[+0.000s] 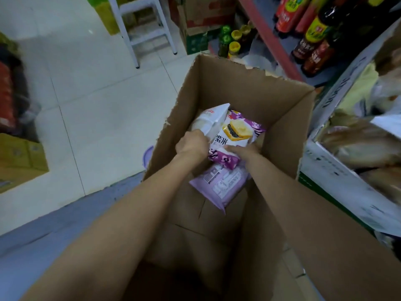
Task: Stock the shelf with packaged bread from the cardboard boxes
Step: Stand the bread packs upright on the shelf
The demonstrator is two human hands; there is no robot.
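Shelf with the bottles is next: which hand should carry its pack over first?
Right, probably. The right hand already holds the purple pack and is on the same side as the shelf. The left hand grips the white pack on the far side.

purple bread packs [235,135] | three, overlapping | inside open cardboard box [249,88]

bread packets [235,135] in open cardboard box [249,92], second box [338,170] right, stepladder [143,29] behind left
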